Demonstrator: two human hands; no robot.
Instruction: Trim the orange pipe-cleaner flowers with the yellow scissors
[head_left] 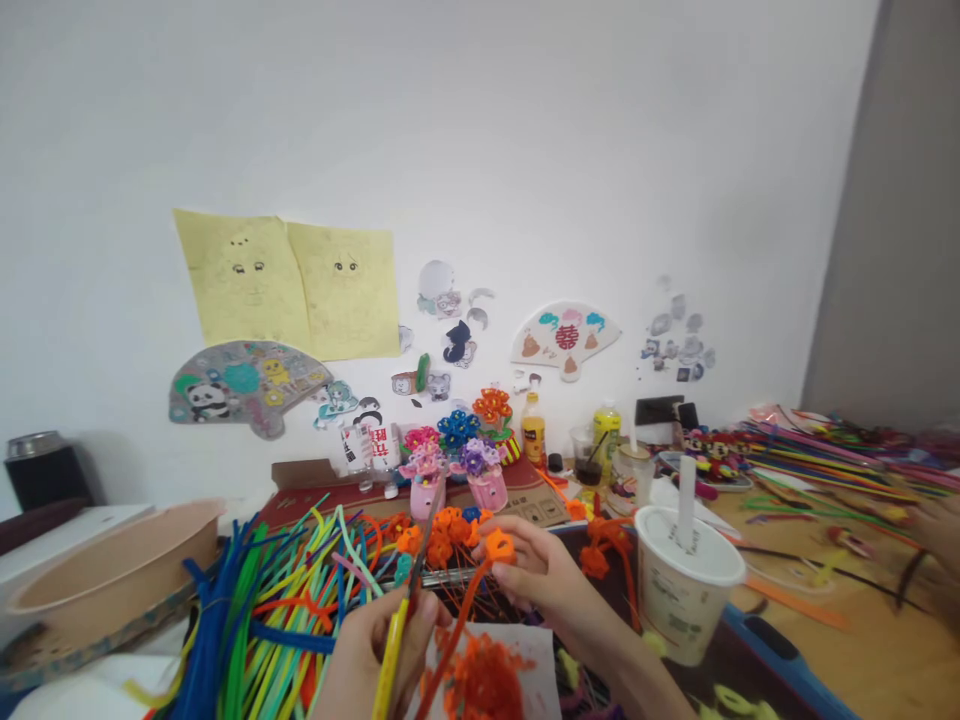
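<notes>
My left hand [382, 640] is closed around a slim, pointed tool with a yellow handle [391, 660] and a dark upper part; its exact kind is unclear. Just to the right, my right hand [536, 570] pinches an orange pipe-cleaner flower [499, 547] between thumb and fingers. From that flower an orange pipe-cleaner stem [465, 610] runs down past my left hand. Behind my hands sit several more orange flowers [448, 535]. Below them, a tangle of orange pipe cleaner [484, 680] lies on a white sheet [541, 650].
Loose pipe cleaners [292, 610] are heaped at the left beside a beige basin [127, 565]. A lidded drink cup [686, 590] with a straw stands close to my right forearm. Pink pots of flowers [489, 490] and bottles [533, 430] line the wall. Another person's hand [937, 520] shows at far right.
</notes>
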